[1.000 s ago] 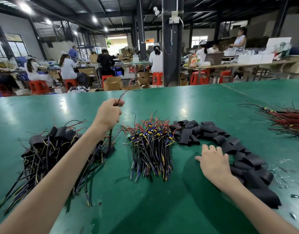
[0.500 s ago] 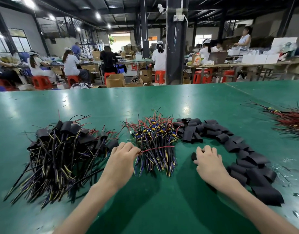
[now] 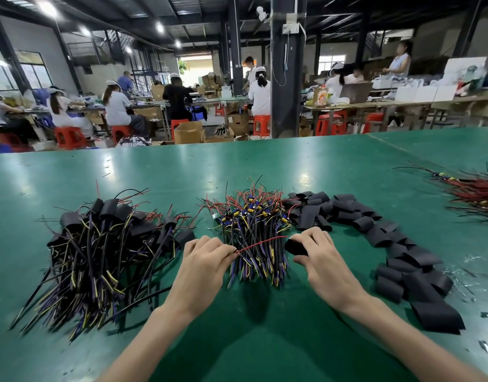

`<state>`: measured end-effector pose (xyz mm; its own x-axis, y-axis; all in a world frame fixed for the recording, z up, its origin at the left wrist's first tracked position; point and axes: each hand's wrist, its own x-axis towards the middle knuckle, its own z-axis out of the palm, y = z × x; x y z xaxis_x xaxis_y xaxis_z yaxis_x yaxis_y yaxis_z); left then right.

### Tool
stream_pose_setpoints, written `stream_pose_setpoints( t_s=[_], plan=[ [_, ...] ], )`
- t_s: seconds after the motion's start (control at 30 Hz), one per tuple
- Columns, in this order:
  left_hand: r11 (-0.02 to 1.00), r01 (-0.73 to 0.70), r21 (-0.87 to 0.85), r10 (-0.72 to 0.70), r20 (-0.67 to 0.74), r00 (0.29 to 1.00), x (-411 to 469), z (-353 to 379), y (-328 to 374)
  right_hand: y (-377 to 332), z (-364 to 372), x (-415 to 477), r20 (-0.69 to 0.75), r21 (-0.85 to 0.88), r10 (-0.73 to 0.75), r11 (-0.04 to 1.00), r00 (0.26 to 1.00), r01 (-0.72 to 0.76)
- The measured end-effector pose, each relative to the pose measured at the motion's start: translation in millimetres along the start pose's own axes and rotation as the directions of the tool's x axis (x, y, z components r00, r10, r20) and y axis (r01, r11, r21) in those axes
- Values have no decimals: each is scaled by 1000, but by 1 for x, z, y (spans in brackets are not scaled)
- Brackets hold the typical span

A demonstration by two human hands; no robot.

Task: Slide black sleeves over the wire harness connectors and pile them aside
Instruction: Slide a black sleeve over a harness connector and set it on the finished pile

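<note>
I see a glossy green surface with pale light glints. The sleeves toward its right edge are plain matte black. The middle bundle of harnesses mixes red, black, purple and yellow wires with blue and yellow connectors. One red wire crosses it. The sleeved pile at left shows black caps over black, yellow and purple leads. The far-right bundle is mostly red.

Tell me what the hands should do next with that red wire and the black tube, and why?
Probably bring the two together: the left hand pinches a red wire over the unsleeved bundle, and the right hand already holds one black sleeve beside its tip. Lifting the harness free would let the sleeve slide on.
</note>
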<state>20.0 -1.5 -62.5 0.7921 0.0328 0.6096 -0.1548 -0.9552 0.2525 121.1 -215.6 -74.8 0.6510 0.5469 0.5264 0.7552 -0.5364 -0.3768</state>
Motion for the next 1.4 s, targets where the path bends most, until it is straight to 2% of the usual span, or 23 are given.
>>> stream_pose_setpoints(
  t_s=[0.4,0.7,0.87,0.97,1.1,1.23,1.4],
  plan=[
    [1000,-23,-19,23,-11,1000,0,0,0,-2,-4,-1,-51,6,96,995,994,-96],
    [997,-69,34,66,90,994,-1,0,-1,-8,-9,1,-72,50,35,998,997,-32],
    [998,-60,10,60,44,997,0,-3,1,-4,-9,2,-86,26,66,998,994,-64],
    [999,-48,-26,48,4,999,2,-4,3,0,-9,3,-59,9,94,996,994,-93],
    [998,-62,-23,63,57,996,-1,-3,5,-3,-8,2,-15,48,62,997,998,-62],
    [998,-13,-56,19,111,994,-4,-1,4,-7,-4,0,29,73,20,997,999,-22],
    [999,-19,-43,21,29,999,-2,-5,8,-8,0,-3,64,88,-6,996,998,1]
  ],
)
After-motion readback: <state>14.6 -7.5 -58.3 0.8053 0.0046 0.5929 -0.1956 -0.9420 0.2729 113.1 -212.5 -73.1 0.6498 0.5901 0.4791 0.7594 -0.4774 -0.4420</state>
